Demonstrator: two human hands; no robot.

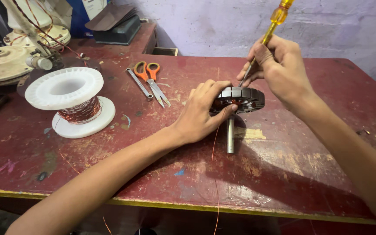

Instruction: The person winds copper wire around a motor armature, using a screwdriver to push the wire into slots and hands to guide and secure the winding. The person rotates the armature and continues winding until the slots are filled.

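Near the middle of the frame, a round motor core with dark metal segments and copper wire inside lies on the worn red table. The left hand is curled over its left edge, fingers closed on the rim and the thumb pressed against its near side. The right hand comes in from the upper right, fingers closed around a screwdriver with a yellow see-through handle; its tip points down into the top of the core, just right of the left fingertips.

To do this well, the left hand should pin the core flat so it cannot turn, while the tip works with light pressure between the segments, kept off the thin copper wire that trails from the core toward the lower edge of the frame. The left fingertips lie very close to the tip, so a slip would likely meet them; short, controlled pushes seem wise.

A grey metal rod lies on the table just below the core. To the left of centre lie orange-handled scissors and a spanner. At the left of the frame stands a white spool of copper wire.
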